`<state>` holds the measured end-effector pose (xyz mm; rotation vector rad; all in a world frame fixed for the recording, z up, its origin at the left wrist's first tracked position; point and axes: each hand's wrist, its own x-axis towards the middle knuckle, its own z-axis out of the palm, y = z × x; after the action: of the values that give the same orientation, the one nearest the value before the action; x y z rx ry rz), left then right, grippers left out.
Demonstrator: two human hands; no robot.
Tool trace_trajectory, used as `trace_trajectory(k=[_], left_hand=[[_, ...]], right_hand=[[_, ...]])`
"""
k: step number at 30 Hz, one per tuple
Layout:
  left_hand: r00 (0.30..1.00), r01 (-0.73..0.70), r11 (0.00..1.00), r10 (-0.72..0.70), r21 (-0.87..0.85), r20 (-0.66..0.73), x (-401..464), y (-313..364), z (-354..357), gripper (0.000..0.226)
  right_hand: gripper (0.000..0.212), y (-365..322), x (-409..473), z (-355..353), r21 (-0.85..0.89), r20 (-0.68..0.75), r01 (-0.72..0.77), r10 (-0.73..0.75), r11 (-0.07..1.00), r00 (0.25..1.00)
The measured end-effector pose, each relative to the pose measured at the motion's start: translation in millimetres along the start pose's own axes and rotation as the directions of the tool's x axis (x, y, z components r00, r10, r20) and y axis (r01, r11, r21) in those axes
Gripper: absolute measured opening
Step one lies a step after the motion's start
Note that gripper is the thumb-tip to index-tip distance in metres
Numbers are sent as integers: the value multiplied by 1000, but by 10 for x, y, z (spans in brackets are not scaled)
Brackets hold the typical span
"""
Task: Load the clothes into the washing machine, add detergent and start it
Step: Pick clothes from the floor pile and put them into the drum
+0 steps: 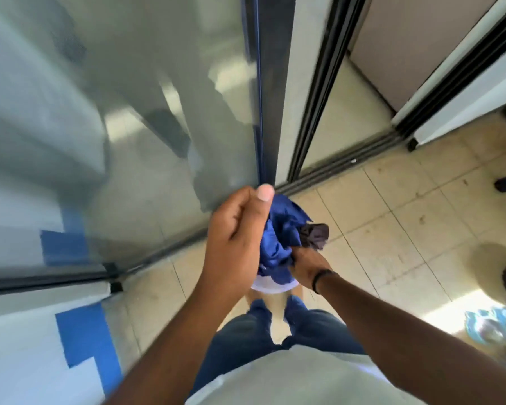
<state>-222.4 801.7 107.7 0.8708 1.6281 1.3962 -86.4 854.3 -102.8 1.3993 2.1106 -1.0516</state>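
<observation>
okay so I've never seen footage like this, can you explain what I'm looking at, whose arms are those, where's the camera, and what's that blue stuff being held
There is one picture, taken by a wide-angle camera worn on a person's head and looking down, so the two arms reaching in from the bottom are that person's own. No robot is involved. The left hand and the right hand, which has a dark band at the wrist, together hold a bundle of clothes: mostly blue cloth, with a dark piece on the right and something white underneath. Below are the person's jeans and a pale tiled floor. A glass sliding door stands on the left, with blue tape beside it. No washing machine is in view.
</observation>
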Motion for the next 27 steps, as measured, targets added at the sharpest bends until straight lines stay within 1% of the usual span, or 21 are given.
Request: trace_trajectory(k=[1,3,5,6,7,8,9,10,11,12,14,15,16,17,18,20,21,22,24,26,27], left_hand=[[998,-22,1000,22,8,-51,-20,23,-78,44],[988,17,998,-6,68,-157,-29,-123,-267,44],[975,119,975,-79,189,-206,-32,-434,-446,42],[964,199,953,-149,228,-218,-48,-599,-511,39],[948,282,930,-233,235,-215,-82,-719,-530,46],[926,364,904,-324,224,-194,-106,-850,-540,62],[901,429,884,-404,184,-156,-119,-934,-503,76],[887,461,875,-449,149,-107,-127,-1022,-445,82],[886,463,876,-460,135,-59,-123,-1058,-368,78],[898,439,888,-440,134,-23,-114,-1052,-265,65],[915,397,889,-402,230,-26,-71,-944,-62,27],[911,407,874,-410,265,-49,-30,-896,25,29],[900,435,866,-425,248,-94,-1,-838,86,35],[896,443,868,-420,223,-146,31,-787,136,33],[904,417,883,-379,214,-198,65,-754,162,26],[926,328,925,-274,192,-261,118,-606,196,16],[932,294,943,-246,155,-268,139,-506,212,19],[938,250,960,-209,125,-276,160,-374,227,25],[953,153,987,-136,42,-272,187,-77,247,33],[967,94,992,-112,-88,-228,220,219,244,40],[971,77,985,-110,-157,-213,240,315,218,45]], right_hand=[[27,-3,-28,-63,-25,13,-7,7,1000,1000],[28,-86,-121,-254,-76,-5,7,-7,997,1000],[27,-199,-182,-489,-116,-90,74,-85,990,992],[24,-296,-245,-622,-134,-131,113,-131,985,983],[21,-413,-345,-780,-153,-174,160,-186,975,967],[19,-546,-460,-946,-163,-219,216,-248,963,944],[17,-682,-593,-1128,-165,-263,279,-315,946,912],[14,-834,-743,-1307,-152,-297,360,-390,920,872],[9,-986,-893,-1463,-120,-325,455,-468,883,822],[3,-1112,-1035,-1593,-73,-335,555,-545,829,769],[9,-1263,-1290,-1760,73,-381,700,-629,710,678],[13,-1278,-1367,-1800,144,-412,730,-631,668,658],[19,-1250,-1405,-1815,201,-452,749,-619,631,643],[26,-1182,-1421,-1823,240,-483,760,-604,604,634],[42,-1081,-1391,-1814,261,-499,763,-594,591,631],[86,-791,-1226,-1750,268,-459,761,-616,591,640],[101,-638,-1126,-1676,289,-419,736,-610,613,673],[110,-495,-1018,-1588,316,-375,692,-585,649,719],[111,-258,-795,-1361,314,-317,566,-478,762,819],[99,-117,-591,-1144,302,-273,426,-351,853,896],[87,-96,-513,-1066,312,-245,362,-294,878,924]])
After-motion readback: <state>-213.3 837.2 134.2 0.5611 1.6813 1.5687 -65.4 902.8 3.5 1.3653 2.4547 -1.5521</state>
